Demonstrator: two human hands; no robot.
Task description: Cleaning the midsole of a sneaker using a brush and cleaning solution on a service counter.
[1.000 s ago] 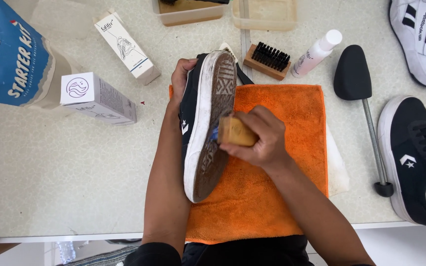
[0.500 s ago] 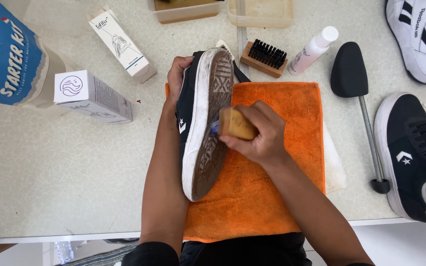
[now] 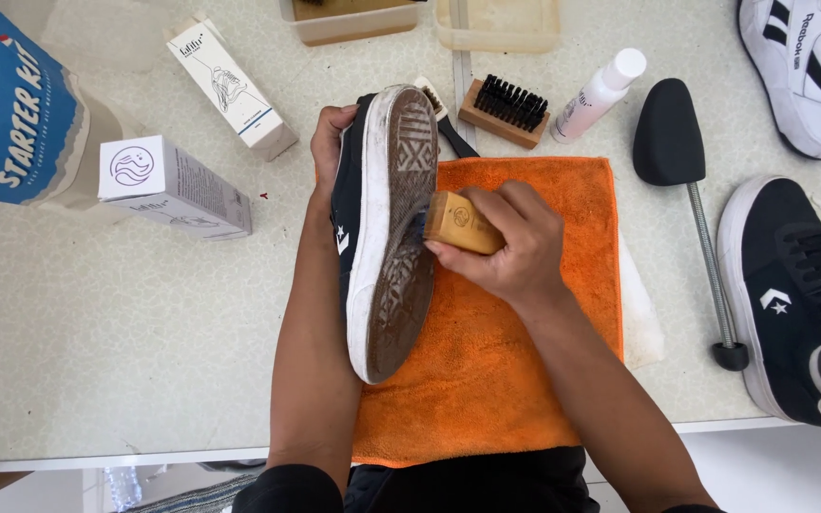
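A dark sneaker [image 3: 358, 228] with a white sidewall was held on edge over the orange towel [image 3: 525, 323] near the front edge of the table [image 3: 97, 342], its soiled brown sole turned toward the right. The left hand [image 3: 330, 142] was closed round the end of the sneaker farthest from the person, fingers wrapped over the dark upper. The right hand [image 3: 515, 247] was closed on a wooden-backed brush [image 3: 458, 223], whose bristled end was pressed against the middle of the sole. The sneaker was judged to be light, with a soft, yielding upper and a stiff rubber sole; a hold across the upper with the thumb against the rim seemed firmest, since the damp sole could be slippery. The brush looked rigid and easily held by its block. Toward the far edge, a second brush with black bristles [image 3: 505, 109] and a small white bottle [image 3: 601, 93] were laid beyond the towel. A black shoe tree [image 3: 677, 142] and a matching dark sneaker [image 3: 795, 294] were set toward the right edge, a white sneaker [image 3: 805, 66] lay at the far right corner, and two white boxes [image 3: 173, 185] and a blue bag [image 3: 11, 104] stood toward the left.
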